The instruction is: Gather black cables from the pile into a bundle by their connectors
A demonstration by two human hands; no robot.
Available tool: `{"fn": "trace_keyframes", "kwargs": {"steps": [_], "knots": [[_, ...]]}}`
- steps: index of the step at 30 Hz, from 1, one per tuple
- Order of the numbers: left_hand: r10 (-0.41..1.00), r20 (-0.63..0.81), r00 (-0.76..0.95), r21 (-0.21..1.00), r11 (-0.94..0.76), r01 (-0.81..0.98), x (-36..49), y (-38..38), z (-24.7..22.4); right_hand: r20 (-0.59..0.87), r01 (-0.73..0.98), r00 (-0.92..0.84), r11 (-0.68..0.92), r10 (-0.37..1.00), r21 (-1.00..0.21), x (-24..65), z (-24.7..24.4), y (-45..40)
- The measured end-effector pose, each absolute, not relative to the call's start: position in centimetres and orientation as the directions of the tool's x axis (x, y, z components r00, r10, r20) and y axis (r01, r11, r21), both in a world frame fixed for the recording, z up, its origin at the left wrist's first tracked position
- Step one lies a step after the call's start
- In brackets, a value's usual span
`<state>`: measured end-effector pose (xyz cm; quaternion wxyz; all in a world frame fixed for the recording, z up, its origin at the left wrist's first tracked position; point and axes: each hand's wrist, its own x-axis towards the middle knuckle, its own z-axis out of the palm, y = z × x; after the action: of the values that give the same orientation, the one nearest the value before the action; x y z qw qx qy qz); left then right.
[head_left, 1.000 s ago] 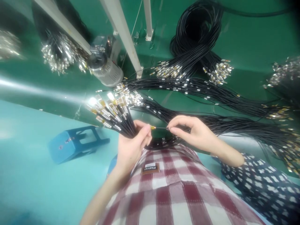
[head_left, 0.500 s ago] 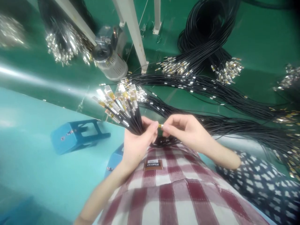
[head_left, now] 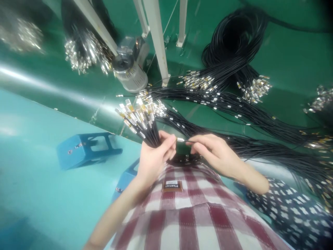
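Note:
My left hand (head_left: 156, 152) is closed round a bundle of black cables (head_left: 149, 133) whose silver and yellowish connector ends fan out up and to the left. Between its thumb and finger it also pinches the tip of a single cable's metal connector (head_left: 180, 140). My right hand (head_left: 212, 151) grips that same cable just behind the connector, with a short stretch of black cable showing between the fingers and the metal. Both hands are in front of a red and white checked apron (head_left: 187, 208).
Long bundles of black cables (head_left: 208, 128) lie across the green surface to the right, near a coiled bundle (head_left: 234, 41). A grey-white machine (head_left: 134, 76) stands beside white posts (head_left: 157, 41). A blue stool (head_left: 75, 151) is at left; patterned cloth (head_left: 291, 205) shows at lower right.
My right hand has shifted right, away from my left, and now grips the cable behind the connector. More of the connector and cable shows between the hands. The view has shifted slightly.

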<state>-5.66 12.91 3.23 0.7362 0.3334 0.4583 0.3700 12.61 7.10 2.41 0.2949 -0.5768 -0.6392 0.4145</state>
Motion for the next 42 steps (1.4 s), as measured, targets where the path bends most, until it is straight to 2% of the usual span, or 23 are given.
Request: {"fn": "trace_keyframes", "kwargs": {"steps": [3,6,9,12,17,20,24,27,30,35,38,40,42], "knots": [[0.85,-0.433,0.3,0.805,0.514,-0.296,-5.8,13.7,2.5,-0.109,0.571,-0.15,-0.003,0.983,-0.821,13.6,1.8,6.8],[0.849,-0.44,0.293,0.789,0.521,-0.325,-5.9,13.9,2.1,-0.157,0.515,-0.067,-0.1,0.985,-0.851,12.3,1.8,7.3],[0.824,-0.47,0.316,0.762,0.56,-0.325,-5.8,13.5,2.0,-0.138,0.487,-0.034,-0.104,0.99,-0.867,9.7,2.6,8.9],[0.806,-0.491,0.331,0.751,0.584,-0.309,-5.7,13.1,2.0,-0.137,0.529,-0.048,-0.091,0.989,-0.844,7.5,3.6,10.6],[0.784,-0.543,0.303,0.723,0.619,-0.307,-6.0,13.4,2.0,-0.253,0.685,-0.065,-0.142,0.965,-0.715,6.2,4.5,12.0],[0.765,-0.579,0.282,0.697,0.644,-0.315,-6.3,13.6,2.0,-0.27,0.654,-0.132,-0.121,0.954,-0.747,6.3,4.5,11.8],[0.782,-0.578,0.233,0.715,0.623,-0.317,-6.7,13.9,1.7,-0.205,0.585,-0.208,-0.047,0.956,-0.81,7.9,3.5,10.9],[0.788,-0.559,0.26,0.721,0.616,-0.319,-6.8,14.2,1.3,-0.121,0.698,-0.162,0.027,0.979,-0.716,9.9,2.0,9.6],[0.81,-0.525,0.261,0.726,0.586,-0.36,-6.6,14.6,1.2,-0.109,0.745,-0.16,0.048,0.981,-0.666,10.9,0.5,8.4],[0.793,-0.498,0.349,0.711,0.605,-0.358,-6.0,14.7,1.7,-0.072,0.737,-0.129,0.047,0.989,-0.674,9.4,-0.6,7.7],[0.785,-0.477,0.395,0.682,0.614,-0.398,-5.7,14.4,2.0,-0.045,0.699,-0.189,0.103,0.981,-0.707,9.5,-0.7,7.5],[0.792,-0.479,0.377,0.652,0.609,-0.451,-5.6,14.1,2.4,-0.107,0.659,-0.233,0.075,0.967,-0.749,11.0,-0.7,7.4],[0.801,-0.479,0.36,0.633,0.599,-0.491,-5.7,13.9,3.1,-0.237,0.6,-0.227,-0.056,0.944,-0.798,13.2,-0.4,7.7]]}}
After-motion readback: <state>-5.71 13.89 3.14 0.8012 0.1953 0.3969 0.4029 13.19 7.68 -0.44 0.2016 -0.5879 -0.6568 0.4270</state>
